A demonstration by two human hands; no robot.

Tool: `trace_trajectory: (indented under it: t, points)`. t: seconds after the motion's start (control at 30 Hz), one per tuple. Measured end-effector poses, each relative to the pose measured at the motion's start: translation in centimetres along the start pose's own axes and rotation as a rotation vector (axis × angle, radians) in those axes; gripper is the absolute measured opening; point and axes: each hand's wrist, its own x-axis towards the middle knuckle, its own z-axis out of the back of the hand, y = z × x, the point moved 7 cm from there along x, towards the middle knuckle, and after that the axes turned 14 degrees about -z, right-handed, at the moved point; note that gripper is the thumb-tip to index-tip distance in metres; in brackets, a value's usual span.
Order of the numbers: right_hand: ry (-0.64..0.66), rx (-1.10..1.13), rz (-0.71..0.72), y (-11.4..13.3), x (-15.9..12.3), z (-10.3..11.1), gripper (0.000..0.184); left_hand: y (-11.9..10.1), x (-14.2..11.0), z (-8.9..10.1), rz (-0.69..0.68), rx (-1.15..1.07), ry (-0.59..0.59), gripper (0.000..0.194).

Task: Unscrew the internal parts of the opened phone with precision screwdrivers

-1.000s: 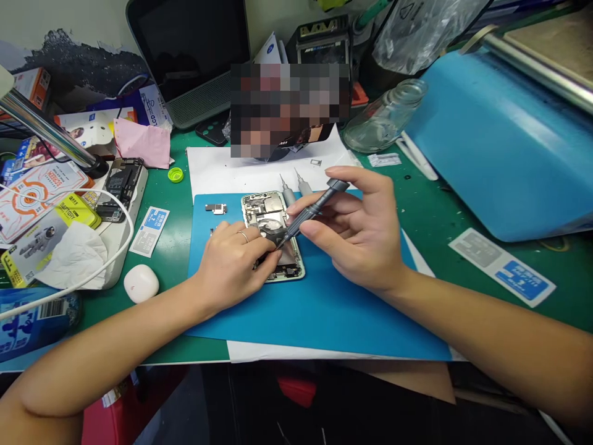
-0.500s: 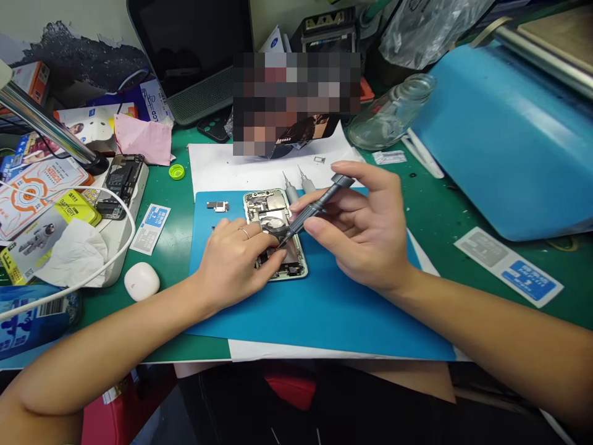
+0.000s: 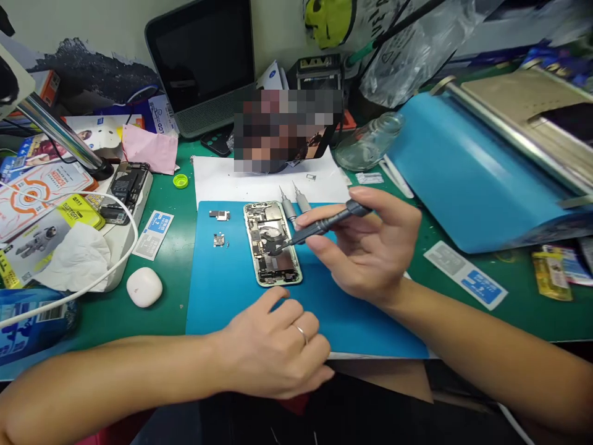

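Note:
An opened phone (image 3: 282, 266) lies on the blue mat (image 3: 217, 296), its inner parts bare. In my right hand (image 3: 373, 253) is a dark grey screwdriver (image 3: 327, 222), slanted down to the left with its tip over the middle of the phone; whether it touches, I cannot tell. My left hand (image 3: 278, 346), a ring on one finger, is curled in front of the phone at the mat's near edge. Its fingertips are turned under and hidden, so I cannot see whether they hold anything. Left of the phone are a small metal plate (image 3: 219, 215) and several tiny parts (image 3: 219, 240).
Two grey fine-tipped tools (image 3: 288, 207) lie beyond the phone on white paper (image 3: 217, 179). A glass jar (image 3: 365, 145) and a tablet-like screen (image 3: 201, 55) stand behind. Boxes (image 3: 41, 191), a white cable (image 3: 125, 216) and a white rounded case (image 3: 144, 286) occupy the left.
My left hand has left the phone and drawn back toward me, to the mat's near edge. My right hand still holds the screwdriver over the phone, now tilted flatter. The view has shifted somewhat.

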Motion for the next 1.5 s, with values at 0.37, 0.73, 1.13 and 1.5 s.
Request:
trace_trajectory:
  t: [0.37,0.73,1.13,1.5]
  points:
    - [0.146,-0.015,0.189,1.8,-0.5,-2.7,0.083,0.0,-1.0,-1.4,0.093,0.116,0.118,0.034]
    - [0.263,-0.012,0.138,0.4,-1.5,-3.3,0.08,0.1,-1.0,-2.2,0.125,0.123,0.188,0.041]
    - [0.303,-0.059,0.111,-0.1,-1.7,-3.6,0.079,0.1,-1.0,-2.3,0.111,0.12,0.223,0.042]
    - [0.336,-0.065,0.213,0.8,-1.5,-3.6,0.068,0.2,-0.9,-2.1,0.102,0.114,0.184,0.044]
